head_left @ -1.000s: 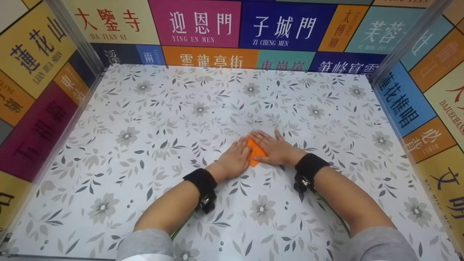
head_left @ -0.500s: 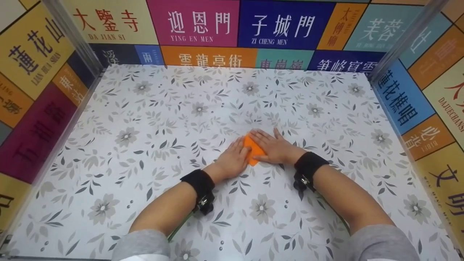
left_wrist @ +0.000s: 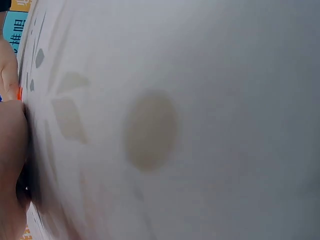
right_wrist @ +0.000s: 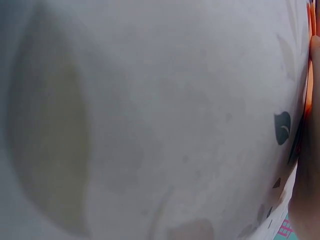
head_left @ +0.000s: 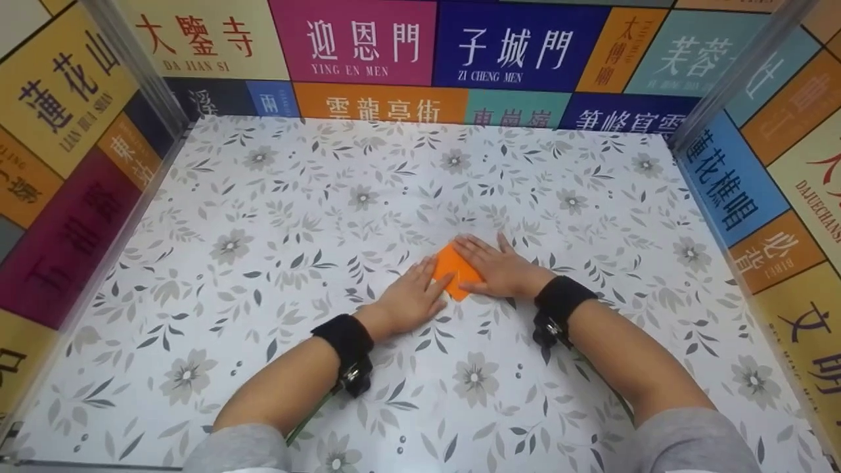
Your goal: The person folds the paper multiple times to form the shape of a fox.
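Observation:
A small orange sheet of folded paper point(head_left: 454, 263) lies flat near the middle of the table, between both hands. My left hand point(head_left: 410, 295) rests at its left side, thumb reaching onto the lower left part of the paper. Flat along the right side lies my right hand point(head_left: 502, 268), its fingers and thumb pressing the paper and covering that edge. In the right wrist view, layered orange paper point(right_wrist: 310, 85) shows at the edge beside the hand. Only a sliver of orange appears in the left wrist view.
A white cloth with grey flowers and leaves covers the table point(head_left: 315, 184). Panels with coloured blocks and Chinese lettering point(head_left: 368, 46) stand along the back and both sides. Each wrist wears a black strap point(head_left: 345, 345) with a small camera.
My left hand has slid left and slightly down, its fingers spreading straighter, so more of the orange paper shows. The right hand has stayed in place on the paper.

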Action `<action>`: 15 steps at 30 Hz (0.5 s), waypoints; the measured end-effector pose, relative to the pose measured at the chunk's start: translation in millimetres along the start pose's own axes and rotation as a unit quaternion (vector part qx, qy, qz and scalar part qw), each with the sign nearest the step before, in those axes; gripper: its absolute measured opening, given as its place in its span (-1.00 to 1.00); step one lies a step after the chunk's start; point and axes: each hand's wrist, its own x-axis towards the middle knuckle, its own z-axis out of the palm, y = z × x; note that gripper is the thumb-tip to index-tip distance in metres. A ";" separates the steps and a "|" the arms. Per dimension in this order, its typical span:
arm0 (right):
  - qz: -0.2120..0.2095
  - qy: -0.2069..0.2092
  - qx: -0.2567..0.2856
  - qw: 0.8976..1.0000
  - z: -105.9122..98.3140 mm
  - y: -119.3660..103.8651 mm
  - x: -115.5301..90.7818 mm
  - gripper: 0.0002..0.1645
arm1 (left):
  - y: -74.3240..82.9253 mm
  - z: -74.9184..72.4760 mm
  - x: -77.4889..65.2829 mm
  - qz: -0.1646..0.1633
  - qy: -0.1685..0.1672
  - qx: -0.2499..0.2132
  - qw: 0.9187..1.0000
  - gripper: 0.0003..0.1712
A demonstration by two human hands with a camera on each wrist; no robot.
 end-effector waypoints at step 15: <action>0.001 0.004 0.002 1.000 -1.8 -1.7 -0.7 0.07 | -5.1 -2.3 -8.5 0.046 -0.043 0.053 0.997 -0.10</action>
